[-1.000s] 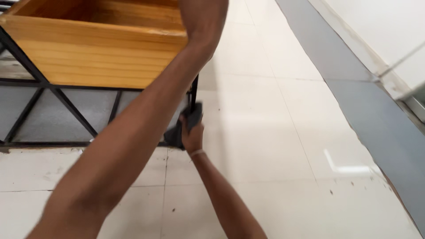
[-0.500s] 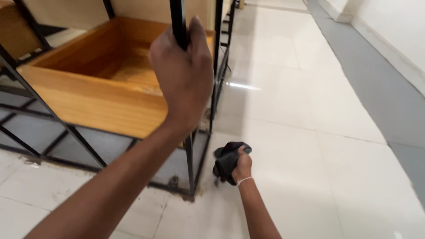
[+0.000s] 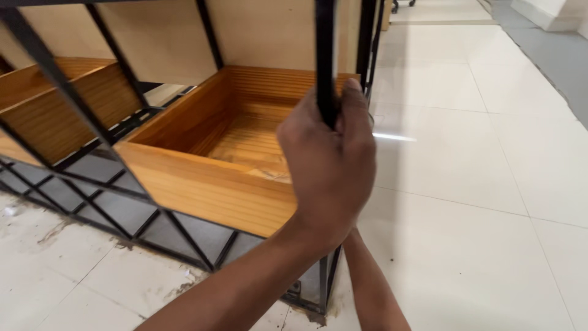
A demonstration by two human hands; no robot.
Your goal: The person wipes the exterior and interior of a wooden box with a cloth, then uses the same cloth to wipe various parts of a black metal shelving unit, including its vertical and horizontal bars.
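Fingers of the left hand [image 3: 327, 178] are curled tight around the black upright post [image 3: 325, 61] of a metal rack, clamped on it, with the back of the hand facing the camera and the thumb pressed up along the post's right side. That forearm runs down from the hand to the lower left edge of the view. Just below the left hand a second forearm, the right one, rises from the bottom edge beside the foot of the post; its hand is hidden behind the left hand, so whether its fingers are apart or together cannot be told. Left of the post, and touching the rack's frame, sits an open wooden box [image 3: 202, 184] of honey-coloured planks, its near wall level with the wrist and its slatted bottom visible behind the knuckles. Under the box, black diagonal braces [image 3: 153, 224] cross over a grey panel down to the pale tiled floor [image 3: 484, 257], which is stained near the rack's foot. Farther left of the post lies a second wooden box [image 3: 55, 110]. Behind the post, a light board [image 3: 263, 30] backs the rack.
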